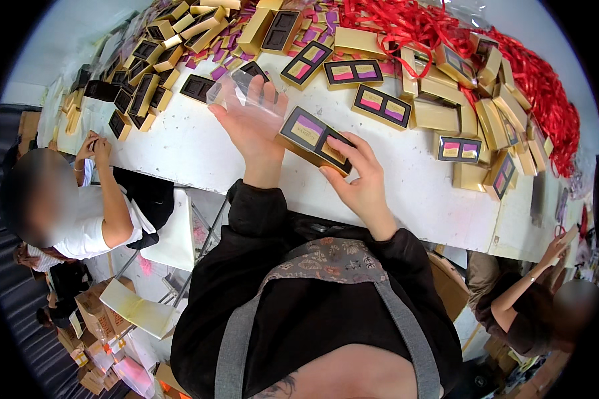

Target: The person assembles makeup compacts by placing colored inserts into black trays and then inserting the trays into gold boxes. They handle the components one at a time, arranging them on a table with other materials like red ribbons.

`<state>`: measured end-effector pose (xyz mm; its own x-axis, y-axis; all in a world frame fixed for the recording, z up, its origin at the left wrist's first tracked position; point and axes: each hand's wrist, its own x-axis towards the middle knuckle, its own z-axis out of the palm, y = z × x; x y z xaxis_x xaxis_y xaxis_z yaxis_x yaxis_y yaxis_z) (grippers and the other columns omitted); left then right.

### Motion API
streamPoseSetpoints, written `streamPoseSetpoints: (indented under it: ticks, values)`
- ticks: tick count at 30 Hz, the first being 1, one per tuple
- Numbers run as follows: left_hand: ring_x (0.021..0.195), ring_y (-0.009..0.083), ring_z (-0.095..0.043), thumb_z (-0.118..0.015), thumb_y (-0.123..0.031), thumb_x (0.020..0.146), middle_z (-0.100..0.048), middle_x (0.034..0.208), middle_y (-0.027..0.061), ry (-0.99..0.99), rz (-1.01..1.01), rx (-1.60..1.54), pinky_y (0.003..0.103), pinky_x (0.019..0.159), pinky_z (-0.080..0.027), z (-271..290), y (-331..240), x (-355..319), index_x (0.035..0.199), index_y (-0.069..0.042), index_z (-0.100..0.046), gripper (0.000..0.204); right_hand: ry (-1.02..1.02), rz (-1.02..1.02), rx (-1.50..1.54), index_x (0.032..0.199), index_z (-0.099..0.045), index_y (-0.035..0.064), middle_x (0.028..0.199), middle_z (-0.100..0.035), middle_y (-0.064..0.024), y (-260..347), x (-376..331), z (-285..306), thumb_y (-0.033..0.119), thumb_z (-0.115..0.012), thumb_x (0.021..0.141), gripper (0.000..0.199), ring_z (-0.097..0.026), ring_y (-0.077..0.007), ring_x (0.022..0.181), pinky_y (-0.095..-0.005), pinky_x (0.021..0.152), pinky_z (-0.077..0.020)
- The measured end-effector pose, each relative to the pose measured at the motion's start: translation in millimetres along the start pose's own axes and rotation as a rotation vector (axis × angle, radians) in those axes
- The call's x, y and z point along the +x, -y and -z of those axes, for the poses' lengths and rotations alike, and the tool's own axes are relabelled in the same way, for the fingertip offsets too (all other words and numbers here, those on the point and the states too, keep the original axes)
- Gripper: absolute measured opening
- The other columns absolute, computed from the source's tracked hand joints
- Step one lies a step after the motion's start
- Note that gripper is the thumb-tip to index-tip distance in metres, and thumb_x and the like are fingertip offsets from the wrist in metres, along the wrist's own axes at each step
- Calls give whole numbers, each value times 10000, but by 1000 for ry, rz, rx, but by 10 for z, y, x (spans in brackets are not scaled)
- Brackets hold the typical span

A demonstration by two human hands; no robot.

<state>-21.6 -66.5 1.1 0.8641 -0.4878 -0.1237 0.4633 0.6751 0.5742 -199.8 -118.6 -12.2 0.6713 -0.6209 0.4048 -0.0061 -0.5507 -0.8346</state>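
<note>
My right hand [363, 178] grips a gold box [311, 143] by its right end, thumb on the near side and fingers over the top. The box has two dark-framed windows. A purple and cream piece shows in the left window; my fingers partly cover the right one. My left hand [256, 133] is raised palm up beside the box's left end, with a clear plastic sleeve [245, 98] between its thumb and curled fingers. The sleeve's lower edge lies close to the box; whether they touch is hard to see. Both hands are above the white table [206, 149].
Filled two-window boxes [382, 106] lie beyond my hands and to the right, by stacked gold boxes [439, 116] and red ribbon [539, 100]. Empty dark-lined boxes [143, 93] are heaped at left, purple and pink pieces [223, 50] behind. People sit at left and right.
</note>
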Motion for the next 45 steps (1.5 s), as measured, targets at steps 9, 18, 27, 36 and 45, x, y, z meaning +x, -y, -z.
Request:
streamPoseSetpoints:
  ticks: [9,18,27,36,45]
  values:
    - [1111,273,-560,-303,-531,1000,-547,1261,135,45,285,-77,433,926,-483,-93,167,-269,1378,-109,-397,575,-52,-121,595,1248,-503,31,1452,-399,-194,84,0,71,274,-779,784,592,-527,-309,1218,-404,930,-490]
    - [1259,298,-441,-606,-316,932,-376,1417,151,263,-486,750,393,1008,-407,-152,628,-901,1441,-27,-269,676,-300,-118,307,1079,-543,34,827,-615,-79,-141,343,94,225,-568,937,240,-574,-165,730,-299,702,-479]
    - [1219,223,-487,-610,-104,912,-318,1499,166,531,-141,901,327,958,-427,38,271,-816,1385,-35,-340,550,-20,-33,436,1013,-588,39,1112,-547,-94,-331,144,93,87,-615,895,130,-551,-133,906,-252,738,-455]
    - [1137,236,-536,-612,-78,897,-455,1340,149,555,48,982,327,922,-449,134,269,-799,1158,-39,-465,302,-173,-401,1047,1082,-509,48,1038,-588,-78,-343,105,-77,38,-595,902,199,-591,-170,992,-283,832,-488]
    - [1110,280,-550,-647,-87,866,-484,1285,154,625,-144,1174,345,913,-462,129,276,-829,1167,-36,-466,355,149,-598,850,998,-651,19,960,-652,-38,-242,233,245,119,-656,902,139,-607,-109,923,-276,818,-499]
